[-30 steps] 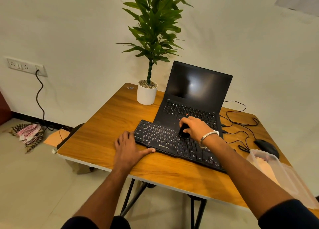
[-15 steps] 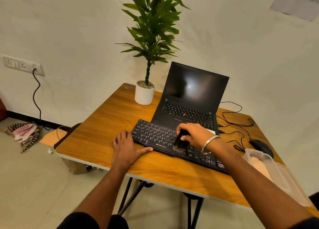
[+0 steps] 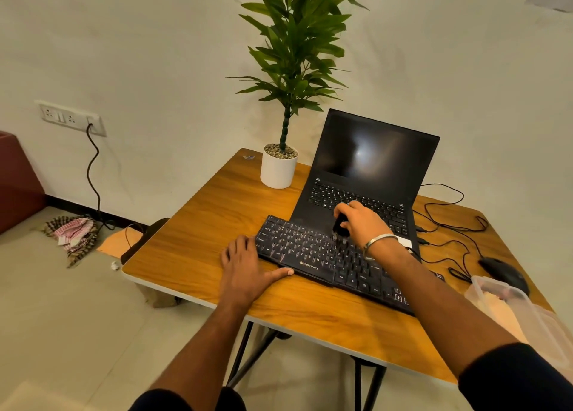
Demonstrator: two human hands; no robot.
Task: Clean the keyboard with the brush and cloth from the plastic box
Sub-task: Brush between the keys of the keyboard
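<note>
A black keyboard (image 3: 305,251) lies on the wooden table (image 3: 201,234), in front of an open laptop. My right hand (image 3: 362,221) is shut on a small black brush (image 3: 340,227), whose bristles touch the keyboard's upper middle rows. My left hand (image 3: 248,266) lies flat on the table at the keyboard's left end, thumb against its front edge. A clear plastic box (image 3: 527,311) with a pale cloth (image 3: 499,310) inside stands at the table's right edge.
A black laptop (image 3: 372,168) stands open behind the keyboard. A potted plant in a white pot (image 3: 278,170) sits at the back left. A black mouse (image 3: 504,272) and tangled cables (image 3: 449,224) lie at the right. A checked rag (image 3: 74,232) lies on the floor.
My right hand swept the brush down toward the keyboard's front, then back up to the upper rows. My left hand stayed in place.
</note>
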